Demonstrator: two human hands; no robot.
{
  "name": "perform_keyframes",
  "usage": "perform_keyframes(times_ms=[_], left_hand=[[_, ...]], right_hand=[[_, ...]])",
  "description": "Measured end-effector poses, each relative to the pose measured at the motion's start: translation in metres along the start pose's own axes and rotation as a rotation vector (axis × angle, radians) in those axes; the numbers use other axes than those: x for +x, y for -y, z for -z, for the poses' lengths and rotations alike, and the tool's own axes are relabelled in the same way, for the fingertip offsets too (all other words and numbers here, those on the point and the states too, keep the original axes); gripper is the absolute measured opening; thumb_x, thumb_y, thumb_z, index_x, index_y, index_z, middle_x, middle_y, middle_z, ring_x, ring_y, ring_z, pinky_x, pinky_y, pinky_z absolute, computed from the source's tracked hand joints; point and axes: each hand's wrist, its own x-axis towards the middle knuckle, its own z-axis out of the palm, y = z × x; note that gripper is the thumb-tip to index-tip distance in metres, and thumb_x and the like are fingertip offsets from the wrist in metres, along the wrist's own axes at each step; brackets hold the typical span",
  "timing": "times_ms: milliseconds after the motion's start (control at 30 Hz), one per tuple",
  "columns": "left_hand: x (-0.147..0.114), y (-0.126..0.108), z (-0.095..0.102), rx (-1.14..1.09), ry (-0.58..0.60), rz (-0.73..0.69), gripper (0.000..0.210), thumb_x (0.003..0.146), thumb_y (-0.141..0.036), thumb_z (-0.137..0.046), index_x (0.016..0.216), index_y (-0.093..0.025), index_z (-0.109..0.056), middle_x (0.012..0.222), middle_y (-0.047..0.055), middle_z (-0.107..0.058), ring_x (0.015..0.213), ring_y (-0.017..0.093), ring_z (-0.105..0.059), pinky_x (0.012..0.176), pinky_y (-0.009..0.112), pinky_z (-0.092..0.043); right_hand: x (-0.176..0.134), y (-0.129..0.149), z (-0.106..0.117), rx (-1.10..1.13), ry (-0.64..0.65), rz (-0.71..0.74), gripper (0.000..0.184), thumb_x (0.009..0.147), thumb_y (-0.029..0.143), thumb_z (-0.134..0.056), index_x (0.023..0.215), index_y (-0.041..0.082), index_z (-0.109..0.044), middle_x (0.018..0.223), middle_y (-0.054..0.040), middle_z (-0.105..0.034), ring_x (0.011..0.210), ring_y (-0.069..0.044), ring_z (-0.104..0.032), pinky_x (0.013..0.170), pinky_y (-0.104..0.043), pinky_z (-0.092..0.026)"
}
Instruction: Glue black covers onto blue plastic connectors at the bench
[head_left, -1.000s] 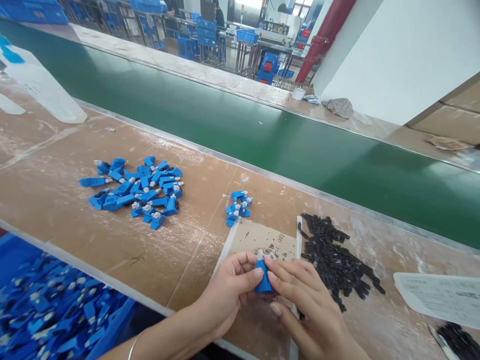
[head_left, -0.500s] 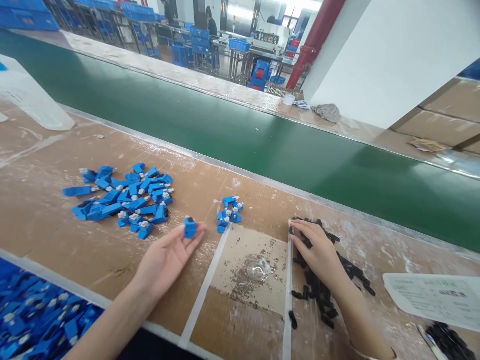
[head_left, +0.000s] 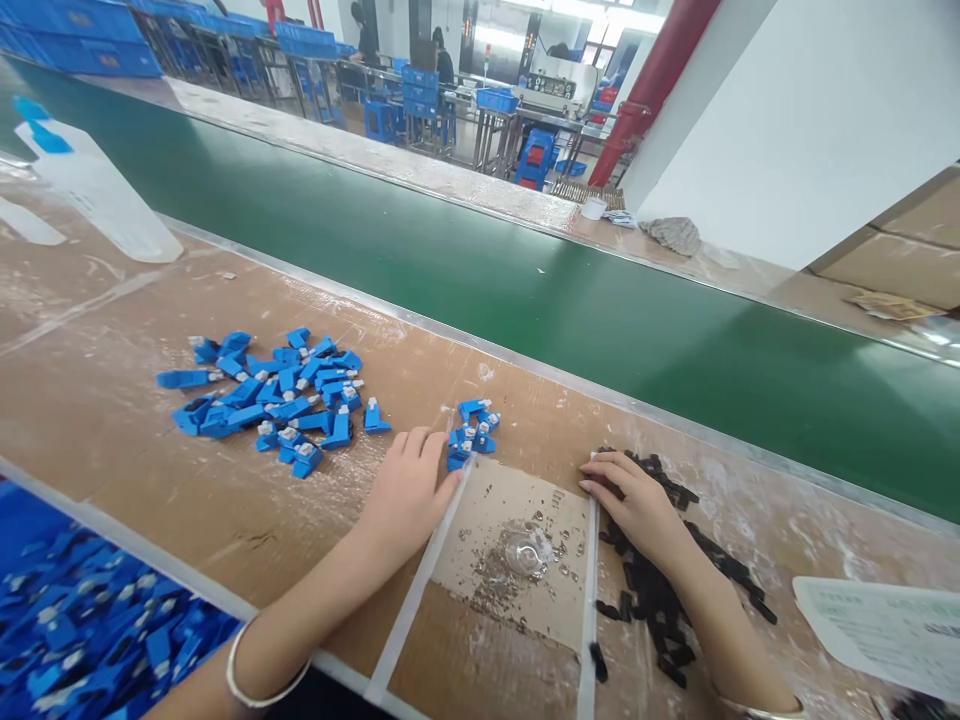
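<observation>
My left hand [head_left: 412, 485] is open, palm down, with its fingers stretched out beside a small cluster of blue plastic parts [head_left: 474, 432]. Whether the fingertips touch them is hidden. Just beyond that hand, a single blue part with a white tip [head_left: 375, 416] rests at the edge of a larger pile of blue parts [head_left: 277, 390]. My right hand [head_left: 634, 500] is at the left edge of a heap of small black parts [head_left: 664, 610]. Its thumb and fingers curl together in a pinch, and what lies between the tips cannot be made out.
Between the hands, a cardboard sheet [head_left: 487, 500] carries a clear round dish [head_left: 527, 552] and scattered small shiny bits. A bin of blue parts [head_left: 97, 630] sits lower left. A green conveyor belt [head_left: 450, 265] crosses behind; a white printed card [head_left: 877, 625] lies right.
The blue part from my left hand now rests by the large pile. That hand has turned palm down and moved right to the small cluster. My right hand stays by the black parts.
</observation>
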Motion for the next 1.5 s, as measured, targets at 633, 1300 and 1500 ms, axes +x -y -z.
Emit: perform_keyframes(times_ms=[633,1300,1500], left_hand=[[0.009,-0.002,-0.018,0.18,-0.007,-0.102,0.02,0.093,-0.031,-0.055,0.1,-0.014,-0.063,0.107,0.017,-0.065,0.103,0.035,-0.055,0.09,0.048,-0.045],[-0.012,-0.026,-0.005,-0.692,0.303,0.054,0.023,0.088,-0.033,-0.051,0.098,-0.016,-0.063,0.094,0.01,-0.07,0.089,0.025,-0.064,0.082,0.04,-0.05],[-0.045,-0.054,-0.01,-1.496,0.707,0.36,0.043,0.08,-0.054,-0.075,0.097,-0.015,-0.073,0.08,0.004,-0.067,0.068,0.013,-0.059,0.068,0.026,-0.043]], right_hand=[[-0.052,0.099,-0.016,-0.038,-0.004,0.373,0.045,0.097,0.01,-0.056,0.14,0.021,-0.053,0.117,-0.0092,-0.073,0.107,-0.022,-0.069,0.091,-0.039,-0.06],[-0.049,0.121,-0.002,0.065,-0.034,0.207,0.029,0.101,0.025,-0.054,0.13,0.025,-0.058,0.11,-0.0077,-0.075,0.101,-0.021,-0.073,0.086,-0.033,-0.063],[-0.052,0.136,0.009,0.615,-0.193,-0.06,0.025,0.096,0.029,-0.065,0.121,0.028,-0.063,0.107,-0.0083,-0.078,0.1,-0.023,-0.075,0.086,-0.034,-0.065]])
